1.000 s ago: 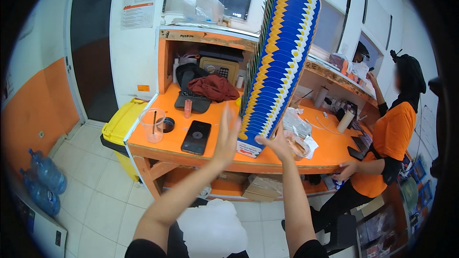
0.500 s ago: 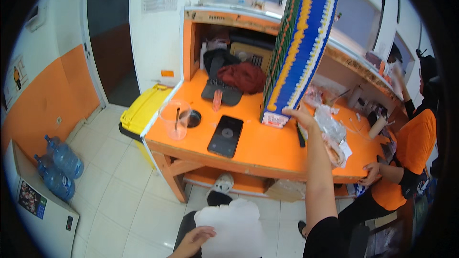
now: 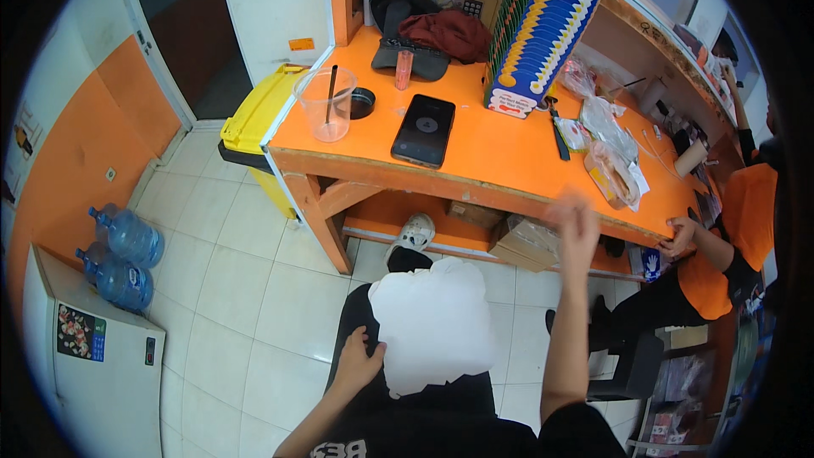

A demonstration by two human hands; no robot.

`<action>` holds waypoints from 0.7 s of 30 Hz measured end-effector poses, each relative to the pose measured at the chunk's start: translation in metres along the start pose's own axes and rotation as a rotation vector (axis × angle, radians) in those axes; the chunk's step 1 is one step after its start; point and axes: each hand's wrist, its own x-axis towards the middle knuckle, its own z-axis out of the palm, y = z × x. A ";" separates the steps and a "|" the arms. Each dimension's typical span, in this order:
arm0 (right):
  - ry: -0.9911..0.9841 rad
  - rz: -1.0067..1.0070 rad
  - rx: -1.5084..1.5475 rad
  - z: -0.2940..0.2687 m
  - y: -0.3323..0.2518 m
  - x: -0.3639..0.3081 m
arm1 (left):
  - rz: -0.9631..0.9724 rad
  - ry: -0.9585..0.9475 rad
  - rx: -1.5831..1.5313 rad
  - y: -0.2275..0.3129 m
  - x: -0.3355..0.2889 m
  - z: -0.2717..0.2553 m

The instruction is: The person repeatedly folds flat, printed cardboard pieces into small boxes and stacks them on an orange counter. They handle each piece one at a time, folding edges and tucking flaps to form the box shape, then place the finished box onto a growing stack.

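Note:
On my lap lies a white stack of flat paper or card pieces (image 3: 434, 322) with wavy edges. My left hand (image 3: 363, 360) rests at its left edge, fingers loosely apart and gripping nothing. Over the table's front edge, my right hand (image 3: 577, 225) is raised and smeared by motion, so its fingers cannot be made out. Beyond it a tall stack of nested card food boxes (image 3: 543, 34), blue, yellow, white and green, stands on the orange table (image 3: 475, 148). A black phone (image 3: 424, 131) lies to its left.
A clear plastic cup (image 3: 326, 106) with a black straw stands near the table's left end. Plastic bags (image 3: 606, 123) and a paper roll (image 3: 691, 159) lie to the right. Beside the table is a yellow bin (image 3: 263, 114). A co-worker in orange (image 3: 738, 229) grips the right corner.
My right hand has left the base of the box stack and drawn back toward me. My left hand has shifted slightly along the white stack's edge. The view has tilted downward.

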 end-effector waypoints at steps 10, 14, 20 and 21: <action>-0.318 0.917 -0.508 0.036 0.098 -0.248 | 0.098 0.157 -0.183 -0.015 -0.007 0.044; -0.684 0.578 -0.978 0.044 0.029 -0.186 | 0.010 -0.011 -0.241 -0.033 0.003 0.023; -0.163 -0.311 -0.362 0.128 -0.057 -0.014 | 0.221 0.021 0.036 -0.042 -0.002 0.027; -0.145 -0.430 -0.387 0.141 -0.062 0.003 | 0.185 0.031 0.024 -0.041 -0.003 0.028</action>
